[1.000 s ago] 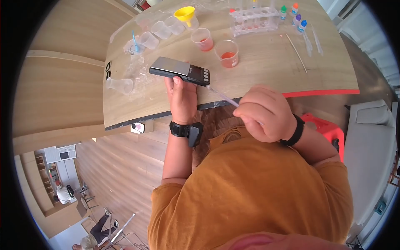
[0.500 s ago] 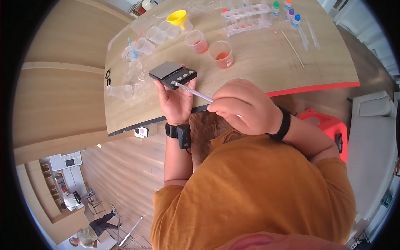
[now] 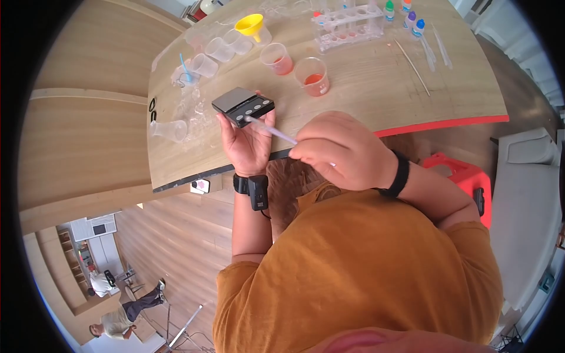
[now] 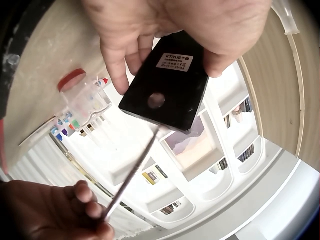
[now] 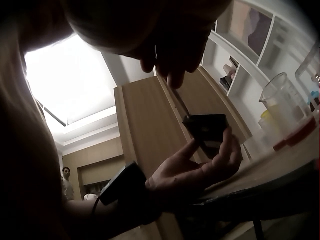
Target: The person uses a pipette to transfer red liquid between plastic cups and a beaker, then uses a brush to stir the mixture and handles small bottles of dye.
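My left hand (image 3: 246, 146) holds a black pocket digital scale (image 3: 236, 101) by its sides, thumb on one edge and fingers on the other. In the head view its silver weighing plate and a row of round buttons face up; the label on its underside shows in the left wrist view. Between thumb and fingers, my right hand (image 3: 348, 154) pinches a slim pale-purple stick (image 3: 275, 133) with a whitish end. That end meets the scale's near corner, right by the last button. A beaker (image 3: 313, 82) with red liquid stands on the table beyond.
On the wooden table (image 3: 365, 88) stand a second red-liquid cup (image 3: 281, 63), several clear cups, a yellow funnel (image 3: 250, 25), a test tube rack (image 3: 352, 29), dropper bottles (image 3: 418, 27) and a wooden stick (image 3: 413, 67). A flask (image 3: 170, 130) lies at left. Another person (image 3: 118, 323) is in the background.
The scale has tilted so its plate and buttons face the head camera more, and has shifted left. My right hand moved left with the stick, whose end went from the scale's edge to its button corner.
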